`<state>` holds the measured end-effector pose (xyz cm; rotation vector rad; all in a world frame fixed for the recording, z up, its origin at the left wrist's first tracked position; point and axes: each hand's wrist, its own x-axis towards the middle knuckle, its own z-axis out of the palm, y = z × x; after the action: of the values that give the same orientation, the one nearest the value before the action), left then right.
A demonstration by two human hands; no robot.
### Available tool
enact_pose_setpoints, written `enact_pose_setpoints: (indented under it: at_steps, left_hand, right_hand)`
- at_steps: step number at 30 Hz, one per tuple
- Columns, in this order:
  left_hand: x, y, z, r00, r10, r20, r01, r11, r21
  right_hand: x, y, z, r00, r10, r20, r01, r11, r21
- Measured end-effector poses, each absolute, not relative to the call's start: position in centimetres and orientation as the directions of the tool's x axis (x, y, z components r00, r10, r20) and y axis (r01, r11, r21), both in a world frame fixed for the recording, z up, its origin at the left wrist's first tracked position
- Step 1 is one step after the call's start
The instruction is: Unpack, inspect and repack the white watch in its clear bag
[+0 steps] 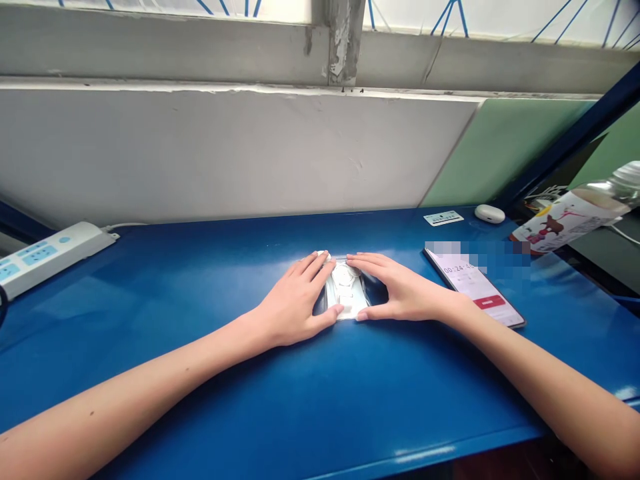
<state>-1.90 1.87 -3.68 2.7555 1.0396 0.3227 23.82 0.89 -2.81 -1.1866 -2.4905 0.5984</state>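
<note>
A small white packet [346, 293], seemingly wrapped in clear plastic, lies on the blue table [210, 387]. A round coil-like shape and a small rectangular part show in it; its kind is unclear. Along its left side is my left hand [300, 297], fingertips on the upper left corner and thumb on the lower left part. My right hand [390, 287] holds the opposite side, with fingers over the upper right edge and thumb at the lower right corner. Both hands have long, slightly bent fingers, and some fingertip contact is hidden.
A phone [493, 301] with a running timer lies right of my hands. Behind it are a small card [443, 218] and a white earbud case [489, 213]. A labelled bottle [575, 217] leans at the right. On the left is a power strip [55, 257]; a wall [225, 153] borders the back.
</note>
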Motion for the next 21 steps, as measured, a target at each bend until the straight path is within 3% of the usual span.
enact_pose_setpoints:
  at_steps: [9,15,21]
  left_hand:
    - [-2.8,2.8,-2.5,0.788,0.614,0.028,0.591,-0.77,0.24]
    - [-2.9,2.9,-3.2,0.767,0.633,0.107,0.583,-0.756,0.297]
    - [-2.9,2.5,-3.6,0.719,0.674,0.167,0.624,-0.733,0.271]
  right_hand:
    - [24.1,0.9,-2.7,-0.59,0.805,0.06,0.684,0.538,-0.492]
    - [24.3,1.1,-3.0,-0.602,0.794,0.08,0.682,0.564,-0.466]
    - [24.4,1.0,-2.8,-0.597,0.8,0.053,0.709,0.558,-0.432]
